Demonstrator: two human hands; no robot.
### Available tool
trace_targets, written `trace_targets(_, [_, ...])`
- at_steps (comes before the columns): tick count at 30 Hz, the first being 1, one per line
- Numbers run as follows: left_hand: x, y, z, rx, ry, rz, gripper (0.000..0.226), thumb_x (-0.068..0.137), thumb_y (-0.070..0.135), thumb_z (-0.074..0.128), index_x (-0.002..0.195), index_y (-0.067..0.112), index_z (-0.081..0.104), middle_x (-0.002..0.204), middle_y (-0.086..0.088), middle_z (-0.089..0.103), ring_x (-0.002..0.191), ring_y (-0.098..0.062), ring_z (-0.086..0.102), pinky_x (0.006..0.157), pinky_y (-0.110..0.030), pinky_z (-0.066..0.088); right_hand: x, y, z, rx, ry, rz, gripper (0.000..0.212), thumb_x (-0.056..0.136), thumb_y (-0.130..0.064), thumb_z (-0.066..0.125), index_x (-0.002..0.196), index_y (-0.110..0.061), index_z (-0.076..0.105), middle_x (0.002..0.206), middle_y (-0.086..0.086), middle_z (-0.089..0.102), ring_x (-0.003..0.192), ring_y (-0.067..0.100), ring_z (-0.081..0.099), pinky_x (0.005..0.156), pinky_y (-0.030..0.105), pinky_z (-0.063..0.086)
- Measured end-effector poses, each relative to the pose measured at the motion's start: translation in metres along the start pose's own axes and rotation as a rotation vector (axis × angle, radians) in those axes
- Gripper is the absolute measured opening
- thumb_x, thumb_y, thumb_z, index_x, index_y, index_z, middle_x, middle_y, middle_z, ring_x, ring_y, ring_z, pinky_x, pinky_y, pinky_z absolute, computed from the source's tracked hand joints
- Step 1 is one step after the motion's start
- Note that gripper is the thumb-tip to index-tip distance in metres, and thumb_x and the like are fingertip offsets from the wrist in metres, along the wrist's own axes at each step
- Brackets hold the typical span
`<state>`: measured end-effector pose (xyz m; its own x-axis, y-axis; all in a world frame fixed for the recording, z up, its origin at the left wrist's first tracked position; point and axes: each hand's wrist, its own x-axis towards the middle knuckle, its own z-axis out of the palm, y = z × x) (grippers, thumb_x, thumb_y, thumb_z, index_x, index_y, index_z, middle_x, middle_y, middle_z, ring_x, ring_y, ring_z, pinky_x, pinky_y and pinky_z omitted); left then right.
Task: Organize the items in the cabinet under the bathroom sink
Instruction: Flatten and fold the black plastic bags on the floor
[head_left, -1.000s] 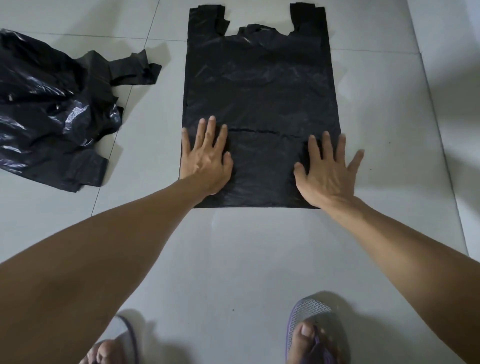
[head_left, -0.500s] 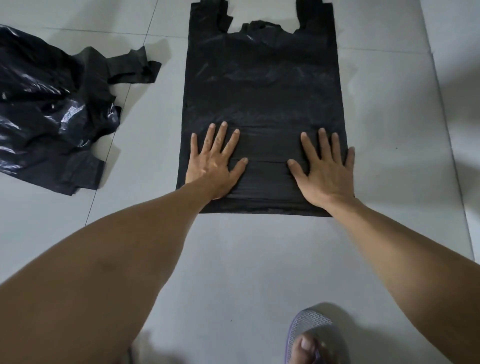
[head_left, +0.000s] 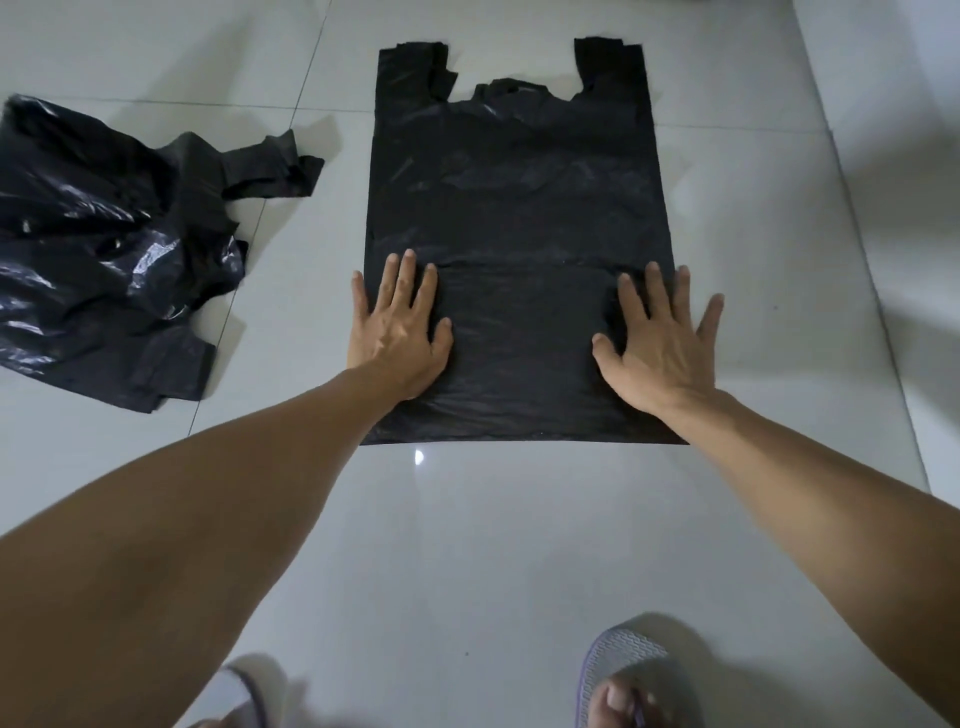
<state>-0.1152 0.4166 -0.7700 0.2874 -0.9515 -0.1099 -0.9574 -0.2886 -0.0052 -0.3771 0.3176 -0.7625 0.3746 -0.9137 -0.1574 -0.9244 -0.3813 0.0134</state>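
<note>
A black plastic carrier bag (head_left: 514, 208) lies spread flat on the pale tiled floor, its two handles pointing away from me. My left hand (head_left: 397, 332) presses flat on the bag's lower left edge with straight fingers. On the lower right edge my right hand (head_left: 660, 343) presses flat too, fingers spread, the outer ones reaching onto the tile. Neither hand grips anything.
A crumpled heap of black plastic bags (head_left: 98, 249) lies on the floor to the left. My feet in slippers (head_left: 623, 675) show at the bottom edge. Bare floor tiles (head_left: 467, 545) stretch between the bag and my feet.
Both hands slid outward across the bag, from nearer its middle toward its left and right edges, smoothing it flat. The view shifted slightly.
</note>
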Motion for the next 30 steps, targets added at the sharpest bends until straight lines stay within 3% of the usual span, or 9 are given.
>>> trace_targets(3, [0.015,0.020,-0.011,-0.065,0.034,0.096,0.063,0.102,0.044,0.021,0.156,0.018,0.003,0.163,-0.005,-0.006,0.150,-0.021,-0.008,0.120,-0.049,-0.005,0.021,-0.022,-0.015,0.053,0.032,-0.130,0.072,0.096,-0.045,0.045,0.157,-0.025,0.011,0.166,0.004,-0.001,0.151,0.032,-0.009,0.119,0.060,-0.001])
trace_targets(7, [0.037,0.041,-0.009,-0.096,-0.005,0.179,0.062,0.103,0.043,0.022,0.157,0.018,0.003,0.163,-0.003,-0.008,0.150,-0.019,-0.010,0.120,-0.049,-0.005,0.047,-0.052,-0.013,0.105,-0.010,-0.296,0.062,0.102,-0.044,0.033,0.157,-0.029,0.010,0.166,0.000,0.000,0.152,0.026,-0.007,0.121,0.056,-0.001])
trace_targets(13, [0.039,0.025,0.013,-0.035,-0.063,0.073,0.070,0.094,0.064,0.008,0.154,0.033,-0.008,0.162,0.004,-0.015,0.149,-0.018,-0.016,0.119,-0.052,-0.009,0.051,-0.028,0.016,0.069,-0.012,-0.089,0.071,0.092,-0.073,0.007,0.155,-0.042,-0.002,0.166,-0.002,-0.007,0.152,0.025,-0.011,0.119,0.057,-0.006])
trace_targets(23, [0.037,-0.021,0.010,-0.081,-0.087,-0.150,0.074,0.092,0.069,0.010,0.155,0.032,-0.006,0.163,0.002,-0.013,0.149,-0.020,-0.015,0.118,-0.055,-0.007,0.048,-0.009,0.012,0.072,-0.042,0.101,0.074,0.092,-0.071,0.011,0.156,-0.035,0.003,0.166,0.002,-0.003,0.152,0.032,-0.006,0.116,0.066,0.001])
trace_targets(26, [0.047,-0.012,-0.002,-0.082,-0.021,-0.104,0.070,0.096,0.061,0.015,0.156,0.027,-0.001,0.163,-0.002,-0.010,0.149,-0.020,-0.013,0.118,-0.053,-0.010,0.062,-0.027,-0.002,0.081,0.003,0.046,0.068,0.098,-0.060,0.019,0.157,-0.029,0.008,0.166,0.005,-0.001,0.151,0.034,-0.009,0.117,0.065,-0.001])
trace_targets(30, [0.080,0.016,-0.014,-0.123,0.037,0.080,0.063,0.101,0.047,0.022,0.156,0.023,0.004,0.163,-0.002,-0.008,0.150,-0.019,-0.010,0.119,-0.051,-0.006,0.100,-0.058,-0.019,0.143,0.043,-0.174,0.060,0.103,-0.048,0.025,0.157,-0.030,0.007,0.166,0.003,-0.001,0.151,0.032,-0.009,0.118,0.061,-0.001])
